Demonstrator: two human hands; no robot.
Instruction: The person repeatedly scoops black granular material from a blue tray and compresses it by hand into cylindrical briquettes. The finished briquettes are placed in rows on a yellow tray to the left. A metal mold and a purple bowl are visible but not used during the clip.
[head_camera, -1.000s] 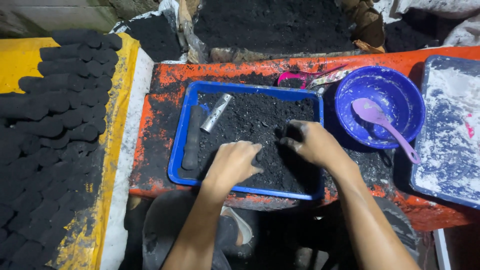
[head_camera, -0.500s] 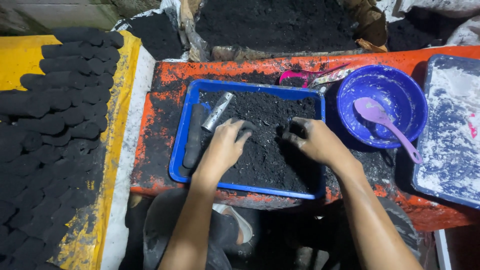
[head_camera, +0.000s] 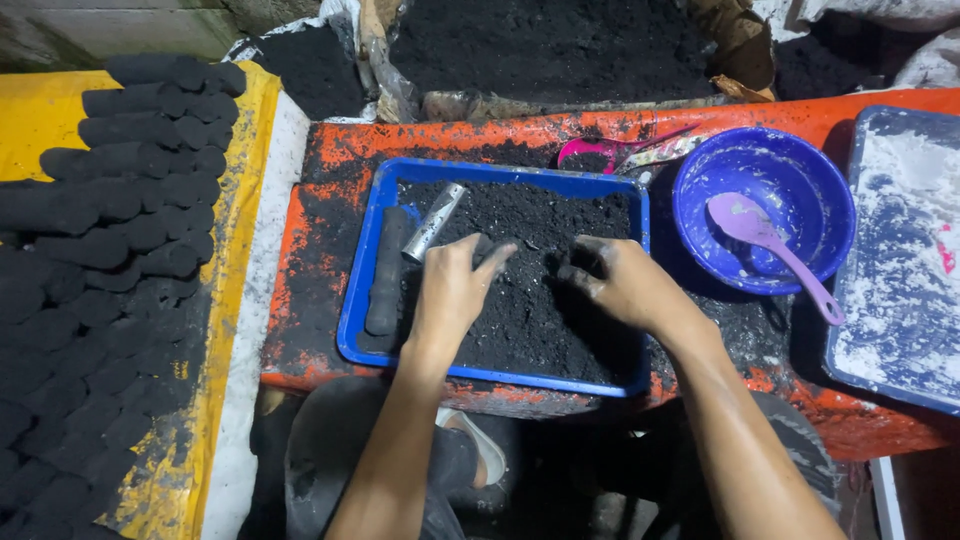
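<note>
Black powder (head_camera: 540, 270) fills a blue tray (head_camera: 358, 300) on the orange tabletop (head_camera: 320, 180), and both hands rest on it: the left hand (head_camera: 452, 288) lies flat with fingers spread, holding nothing, just near of a metal tube (head_camera: 433, 222) and right of a black rod (head_camera: 385, 272). The right hand (head_camera: 622, 280) is curled loosely into the powder, its fingertips blackened and partly buried, so any grip there cannot be made out. Right of the tray stands a blue bowl (head_camera: 800, 170) with a purple spoon (head_camera: 765, 245), a white-dusted tray (head_camera: 900, 260) is cut off at the right edge, and dark briquettes (head_camera: 110, 240) cover the yellow sheet (head_camera: 40, 110) at left.

Left hand (head_camera: 452, 290), right hand (head_camera: 622, 285): palms down, fingers spread.
</note>
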